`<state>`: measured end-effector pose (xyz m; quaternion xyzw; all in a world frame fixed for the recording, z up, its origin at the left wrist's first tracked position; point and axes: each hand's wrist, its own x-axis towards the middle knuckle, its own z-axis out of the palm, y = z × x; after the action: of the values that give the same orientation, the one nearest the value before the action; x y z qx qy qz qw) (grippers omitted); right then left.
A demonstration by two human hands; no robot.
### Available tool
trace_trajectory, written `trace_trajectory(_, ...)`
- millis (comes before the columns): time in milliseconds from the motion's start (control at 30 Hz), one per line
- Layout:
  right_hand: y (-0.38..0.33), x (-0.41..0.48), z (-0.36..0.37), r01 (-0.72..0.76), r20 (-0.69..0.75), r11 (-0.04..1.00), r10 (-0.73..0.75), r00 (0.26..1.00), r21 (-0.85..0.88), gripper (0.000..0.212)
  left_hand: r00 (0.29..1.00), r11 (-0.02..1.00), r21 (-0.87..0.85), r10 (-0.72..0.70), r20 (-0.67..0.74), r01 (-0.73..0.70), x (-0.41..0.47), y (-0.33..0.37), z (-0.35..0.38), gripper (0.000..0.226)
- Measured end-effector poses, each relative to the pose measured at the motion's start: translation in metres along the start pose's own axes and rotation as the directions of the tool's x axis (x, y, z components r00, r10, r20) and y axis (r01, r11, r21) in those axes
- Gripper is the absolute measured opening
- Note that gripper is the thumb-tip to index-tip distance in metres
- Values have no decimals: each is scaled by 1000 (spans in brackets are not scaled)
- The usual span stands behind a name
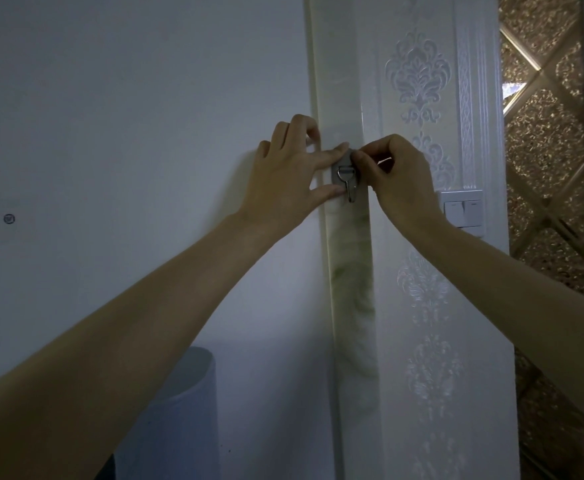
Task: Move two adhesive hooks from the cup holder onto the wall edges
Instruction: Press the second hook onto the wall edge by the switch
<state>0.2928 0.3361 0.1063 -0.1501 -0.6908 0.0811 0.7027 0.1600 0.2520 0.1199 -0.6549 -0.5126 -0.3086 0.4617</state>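
My forearms (127, 341) near, reaching far to the wall edge (346, 98).
Left hand (283, 174) fingers (332, 152) spread on the adhesive hook (344, 174); right hand (397, 178) fingers (363, 157) pinch it.

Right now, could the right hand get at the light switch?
Probably yes. The switch lies bare just beside the right hand, nothing between them, though that hand pinches the hook and would have to let go.

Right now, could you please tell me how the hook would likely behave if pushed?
The hook looks like thin metal, so it is probably stiff and light. Its lower part hangs from a loop, so it would likely swing if nudged. With the left hand and right hand on its plate, flat against the wall edge, it probably resists sliding.
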Motion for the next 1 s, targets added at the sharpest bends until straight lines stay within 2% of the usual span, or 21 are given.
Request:
trace_trajectory(167,1,0,-3,27,13,1000,-27,1000,-6,15,1000,1000,5,-4,-6,4,-1,1,0,52)
trace_trajectory(500,7,-12,-14,168,140,985,-160,977,-45,23,1000,1000,18,-15,-10,15,-1,1,2,51)
trace_trajectory(767,7,-13,-10,253,163,966,-242,956,-49,27,1000,999,32,-9,-25,9,-4,2,2,50)
trace_trajectory(1000,9,-13,-9,261,169,964,-249,954,-50,29,999,998,66,0,-36,3,-5,2,1,49)
